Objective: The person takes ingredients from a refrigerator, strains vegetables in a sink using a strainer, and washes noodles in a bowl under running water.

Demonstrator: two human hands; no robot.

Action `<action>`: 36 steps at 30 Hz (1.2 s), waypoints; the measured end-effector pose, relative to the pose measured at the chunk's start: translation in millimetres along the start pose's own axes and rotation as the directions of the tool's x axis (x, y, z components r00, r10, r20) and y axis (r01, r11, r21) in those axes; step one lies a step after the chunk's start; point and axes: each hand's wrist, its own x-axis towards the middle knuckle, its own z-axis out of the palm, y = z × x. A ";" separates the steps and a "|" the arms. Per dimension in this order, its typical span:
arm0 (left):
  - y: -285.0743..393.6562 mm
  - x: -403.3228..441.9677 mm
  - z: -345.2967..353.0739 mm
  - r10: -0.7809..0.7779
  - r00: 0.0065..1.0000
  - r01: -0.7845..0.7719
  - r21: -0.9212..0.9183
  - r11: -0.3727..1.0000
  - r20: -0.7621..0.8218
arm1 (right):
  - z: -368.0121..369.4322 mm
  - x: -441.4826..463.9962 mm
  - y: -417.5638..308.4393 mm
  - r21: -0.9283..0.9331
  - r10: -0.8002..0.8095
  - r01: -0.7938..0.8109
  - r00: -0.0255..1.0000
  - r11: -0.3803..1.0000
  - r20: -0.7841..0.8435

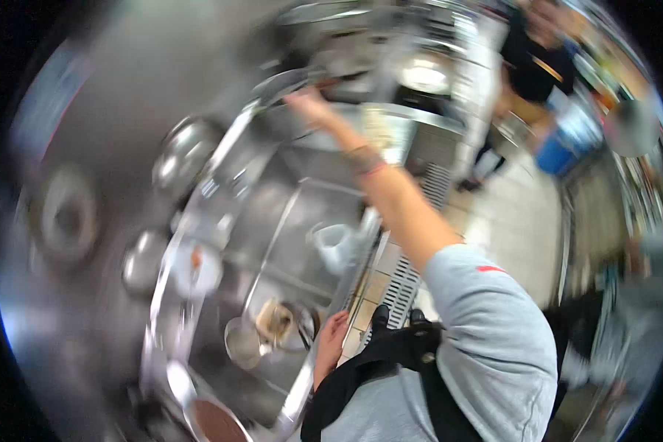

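My right hand [309, 107] reaches far across to the rim of a dark round pan [278, 87] near the top of the view. Its fingers are smeared by motion, so a grip cannot be made out. My left hand [333, 337] hangs by the near edge of the metal sink [320, 200], its fingers loosely extended and nothing in them. In the sink lie a whitish translucent container [335, 247], a clear round container [243, 343] and a pale brown-stained item [275, 322].
Metal bowls [188, 156] and a white dish [197, 269] line the sink's far side. A container of brown contents [217, 421] is at the bottom. Another person [539, 62] stands upper right, near a blue bin [567, 144]. A floor grate [405, 287] runs beside my feet.
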 end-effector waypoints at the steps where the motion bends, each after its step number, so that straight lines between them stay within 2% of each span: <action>1: 20.2 11.7 -4.0 -0.018 0.999 0.017 0.020 1.000 0.033 | -8.7 -7.9 18.0 -0.034 -0.057 0.057 0.998 0.998 -0.017; 2: 34.2 26.8 -5.3 -0.036 0.997 0.033 0.038 0.999 0.072 | -11.1 -20.2 38.3 -0.097 -0.127 0.122 0.991 0.988 -0.038; 4: 46.1 59.5 -14.9 -0.049 0.982 0.043 0.033 0.999 0.181 | -25.1 -64.9 79.2 -0.218 -0.170 0.153 0.984 0.964 -0.059; 5: 58.9 75.8 -14.1 -0.145 0.969 0.130 0.086 0.988 0.202 | -20.3 -110.6 60.1 0.249 0.062 -0.039 0.994 0.968 -0.086; 6: 57.4 98.3 -16.7 -0.167 0.949 0.140 0.118 0.983 0.267 | -30.5 -139.4 79.6 0.212 0.158 -0.144 0.986 0.967 -0.049; 7: 56.5 119.2 -15.8 -0.182 0.931 0.142 0.146 0.979 0.315 | -39.2 -168.3 104.9 0.139 0.236 -0.223 0.967 0.965 -0.093; 9: 70.2 147.6 3.0 -0.210 0.894 0.118 0.245 0.962 0.396 | -68.5 -243.9 138.3 -0.126 0.213 -0.237 0.961 0.963 -0.174; 10: 76.2 155.0 -4.8 -0.212 0.876 0.095 0.274 0.957 0.434 | -52.4 -288.5 133.2 0.117 0.299 -0.277 0.922 0.954 -0.248; 11: 80.9 164.1 6.3 -0.210 0.849 0.071 0.289 0.955 0.486 | -61.6 -326.8 160.4 0.133 0.308 -0.280 0.901 0.951 -0.305; 12: 83.5 170.7 23.6 -0.210 0.822 0.050 0.300 0.952 0.529 | -61.6 -383.0 117.7 0.186 0.440 -0.399 0.809 0.898 -0.390; 13: 85.1 173.8 40.4 -0.210 0.798 0.032 0.308 0.951 0.565 | -63.2 -429.4 118.0 0.304 0.491 -0.389 0.747 0.869 -0.448; 14: 85.6 172.5 61.5 -0.180 0.755 -0.004 0.279 0.960 0.631 | -63.1 -478.0 108.1 0.306 0.524 -0.426 0.674 0.851 -0.521; 16: 84.4 162.2 106.9 -0.145 0.628 -0.148 0.300 0.942 0.765 | -60.1 -567.9 100.0 0.387 0.564 -0.415 0.523 0.824 -0.639; 19: 81.9 137.4 159.0 -0.124 0.436 -0.314 0.280 0.907 0.891 | -31.4 -688.8 89.6 0.507 0.599 -0.366 0.202 0.780 -0.775; 20: 78.7 125.0 174.7 -0.122 0.370 -0.359 0.263 0.895 0.921 | -16.7 -723.6 85.1 0.524 0.583 -0.335 0.105 0.783 -0.806; 22: 60.7 105.5 201.3 -0.165 0.320 -0.423 0.297 0.856 0.933 | 15.1 -782.6 79.5 0.604 0.596 -0.221 -0.108 0.766 -0.795; 25: 23.1 76.5 235.2 -0.190 0.253 -0.499 0.296 0.815 0.949 | 65.4 -850.3 78.7 0.662 0.627 -0.073 -0.259 0.746 -0.735; 27: 19.1 43.5 254.4 -0.211 0.196 -0.628 0.288 0.723 0.958 | 94.4 -885.1 87.0 0.680 0.654 -0.022 -0.255 0.732 -0.712; 28: 16.9 30.4 264.6 -0.238 0.149 -0.697 0.273 0.663 0.960 | 105.4 -897.1 89.1 0.712 0.675 -0.036 -0.289 0.701 -0.679; 30: 12.2 8.3 284.4 -0.305 0.062 -0.815 0.225 0.534 0.950 | 120.5 -919.6 101.2 0.734 0.691 -0.059 -0.294 0.677 -0.660; 33: 0.3 -19.8 306.4 -0.319 0.024 -0.939 0.131 0.318 0.948 | 123.6 -942.7 99.3 0.740 0.705 -0.122 -0.236 0.662 -0.669; 34: -7.6 -25.6 314.5 -0.350 0.038 -0.954 0.138 0.264 0.936 | 120.2 -946.6 96.5 0.731 0.700 -0.161 -0.214 0.663 -0.681; 36: -17.7 -38.9 326.2 -0.377 0.060 -0.958 0.159 0.238 0.924 | 108.7 -956.8 93.0 0.701 0.676 -0.295 -0.199 0.649 -0.710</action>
